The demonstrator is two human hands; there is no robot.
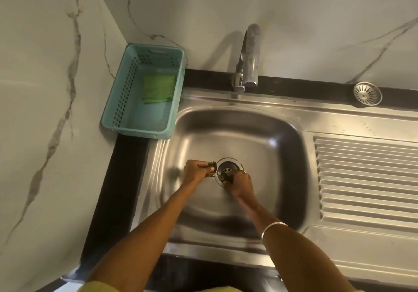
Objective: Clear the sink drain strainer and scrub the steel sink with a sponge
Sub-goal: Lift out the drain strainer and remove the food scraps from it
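Single head view, looking steeply down, close over sink (pixel 237 133) basin.

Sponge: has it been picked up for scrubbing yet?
No, the green sponge lies in the teal basket while both hands pick debris at the drain.

A round steel strainer (pixel 367 93) lies on the ledge behind the sink (pixel 260 138). A green sponge (pixel 158 88) lies flat inside a teal basket (pixel 117 101).

Sink (pixel 260 133) set in the table (pixel 126 178), drain (pixel 229 169) at the basin's middle, tap (pixel 247 56) behind it, basket (pixel 144 92) at its left rear holding a sponge (pixel 158 88), drainboard (pixel 366 178) to the right, strainer (pixel 367 93) on the ledge behind that.
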